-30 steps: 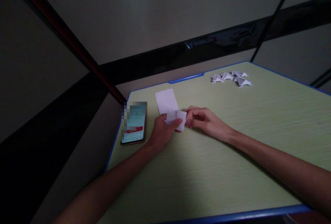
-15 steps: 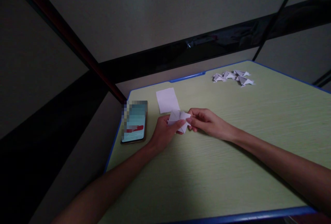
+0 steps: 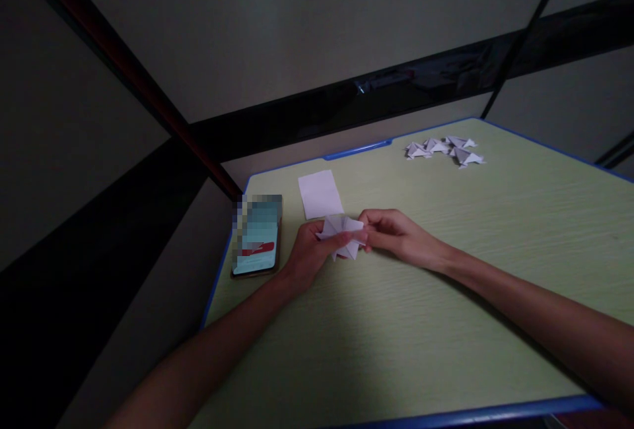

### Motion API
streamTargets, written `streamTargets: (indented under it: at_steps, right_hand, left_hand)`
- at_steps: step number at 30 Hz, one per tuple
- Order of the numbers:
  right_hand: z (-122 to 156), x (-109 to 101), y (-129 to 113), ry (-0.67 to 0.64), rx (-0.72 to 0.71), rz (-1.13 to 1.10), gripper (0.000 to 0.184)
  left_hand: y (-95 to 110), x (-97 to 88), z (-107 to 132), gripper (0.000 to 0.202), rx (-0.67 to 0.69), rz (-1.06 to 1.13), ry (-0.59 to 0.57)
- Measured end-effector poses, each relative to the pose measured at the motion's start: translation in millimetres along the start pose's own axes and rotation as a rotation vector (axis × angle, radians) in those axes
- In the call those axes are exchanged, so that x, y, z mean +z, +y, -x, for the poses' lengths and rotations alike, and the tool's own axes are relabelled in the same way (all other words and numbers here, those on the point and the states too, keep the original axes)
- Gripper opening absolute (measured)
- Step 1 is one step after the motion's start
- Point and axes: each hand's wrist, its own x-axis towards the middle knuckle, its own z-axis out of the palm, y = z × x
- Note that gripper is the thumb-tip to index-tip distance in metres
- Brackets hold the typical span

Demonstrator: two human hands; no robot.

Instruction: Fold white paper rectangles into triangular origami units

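Between my two hands is a small piece of folded white paper [image 3: 335, 225], with creases and pointed flaps showing. My left hand [image 3: 312, 252] is closed on its left side, thumb lying across the front. From the right, my right hand [image 3: 391, 231] pinches the paper's right edge between thumb and fingers. The fingers behind the paper are partly hidden. Just beyond it lies a flat white paper sheet [image 3: 319, 193] on the table.
A smartphone [image 3: 258, 234] with a lit screen lies left of my left hand. Several folded paper figures [image 3: 465, 155] sit at the table's far right. The pale green table [image 3: 421, 330] has a blue edge and meets a panelled wall [image 3: 317, 33] behind.
The flaps of the folded paper stand spread further apart, with a point now sticking out at the lower left. Both hands keep their hold and have shifted only slightly.
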Motion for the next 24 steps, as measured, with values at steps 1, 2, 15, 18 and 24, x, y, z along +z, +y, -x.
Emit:
streamTargets:
  at_steps: [1, 2, 15, 18, 24]
  right_hand:
    - [0.2, 0.6, 0.5, 0.001, 0.002, -0.008, 0.024]
    - [0.4, 1.1, 1.1, 0.004, 0.0, -0.014, 0.024]
    - [2.6, -1.6, 0.1, 0.051, -0.024, 0.09, 0.016]
    - [5.4, -3.0, -2.0, 0.201, -0.197, 0.26, 0.01]
    - [9.2, -10.0, -2.1, 0.197, -0.562, 0.8, 0.011]
  left_hand:
    - [0.2, 0.0, 0.1, 0.017, -0.002, -0.008, 0.002]
    - [0.4, 0.0, 0.3, 0.017, -0.005, -0.016, 0.003]
    - [2.9, -1.4, -0.7, 0.011, 0.122, -0.001, 0.044]
    - [7.5, -5.2, -3.1, 0.012, 0.266, -0.075, 0.087]
    - [6.6, -12.5, -8.2, 0.028, 0.444, -0.229, 0.032]
